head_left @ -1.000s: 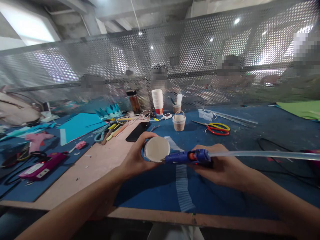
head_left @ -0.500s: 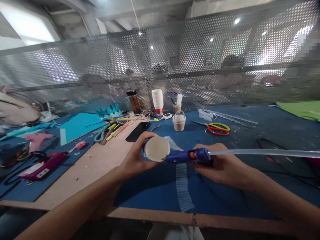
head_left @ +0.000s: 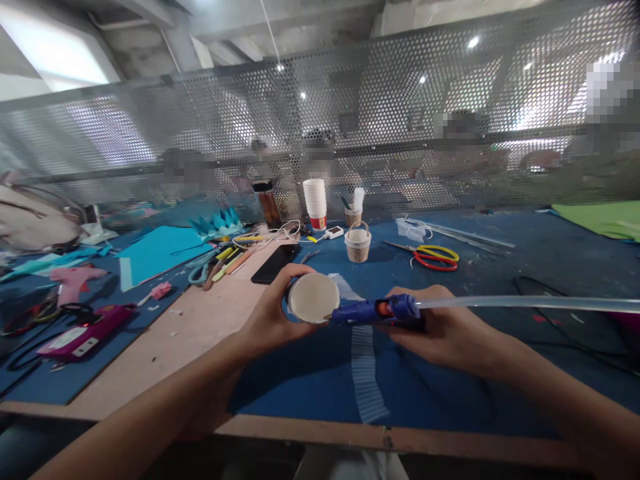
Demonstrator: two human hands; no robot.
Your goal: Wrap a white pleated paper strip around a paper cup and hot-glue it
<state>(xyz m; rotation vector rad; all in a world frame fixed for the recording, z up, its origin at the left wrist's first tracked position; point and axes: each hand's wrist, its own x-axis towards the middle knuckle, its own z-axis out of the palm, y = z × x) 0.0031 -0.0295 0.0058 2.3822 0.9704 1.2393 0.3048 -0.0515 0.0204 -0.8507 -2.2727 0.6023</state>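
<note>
My left hand (head_left: 273, 310) is closed around a paper cup (head_left: 314, 298), its open mouth turned up toward me. In my right hand (head_left: 440, 327) is a blue glue gun (head_left: 373, 311), its nozzle at the right side of the cup's rim. A long clear glue stick (head_left: 500, 304) runs out of the gun's back to the right. From the cup a pleated whitish strip (head_left: 369, 377) trails down over the blue mat; whether it is attached is hidden behind the gun.
Beyond the cup stand a small handled basket (head_left: 358, 247) and stacked paper cups (head_left: 315, 203). Scissors (head_left: 435, 258) lie to the right, a phone (head_left: 276, 263) to the left. A pink glue gun (head_left: 75, 280) and a magenta power strip (head_left: 85, 332) are at far left. A perforated metal screen (head_left: 225, 120) rises behind.
</note>
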